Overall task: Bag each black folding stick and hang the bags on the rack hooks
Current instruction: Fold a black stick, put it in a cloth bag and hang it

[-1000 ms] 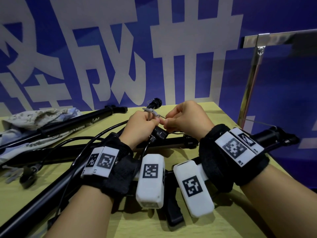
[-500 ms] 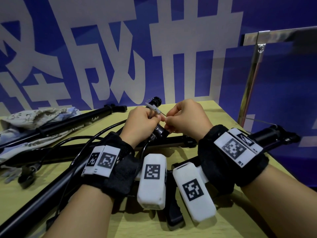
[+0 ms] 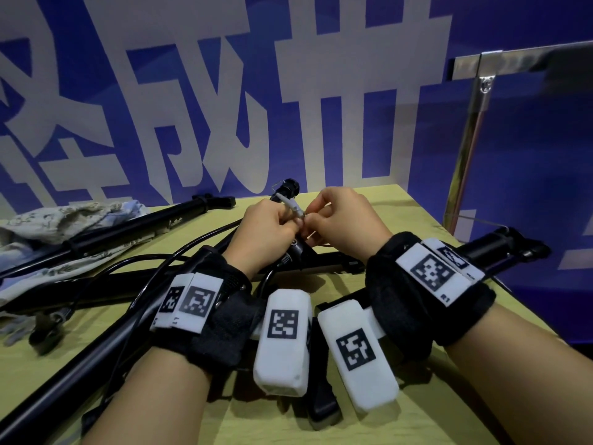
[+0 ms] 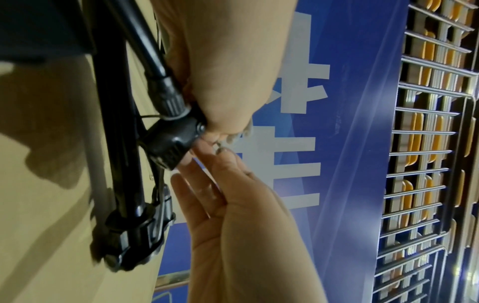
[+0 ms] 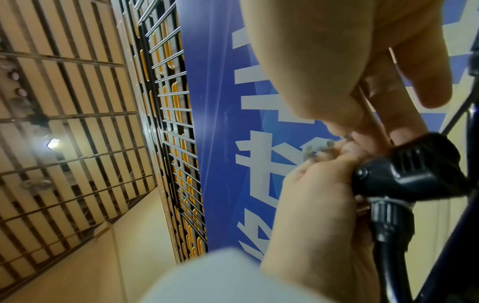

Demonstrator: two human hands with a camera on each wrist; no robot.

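**Fiddling with a small fitting before bagging**

Still preparing, judging by the layout: no stick bagged, nothing hung. Left hand (image 3: 266, 232) curled round a black folding stick (image 3: 290, 252) near its collar and pinching a small grey fitting (image 3: 290, 205); right hand (image 3: 346, 220) pinching a thin wire (image 5: 370, 110) at the same spot. Next: free or tuck the fitting, then fetch a cloth bag (image 3: 64, 220) at 10 o'clock. Loose cables (image 3: 192, 245) and more sticks (image 3: 134, 229) cluttering the table (image 3: 401, 213); rack post (image 3: 468, 136) at 2 o'clock.
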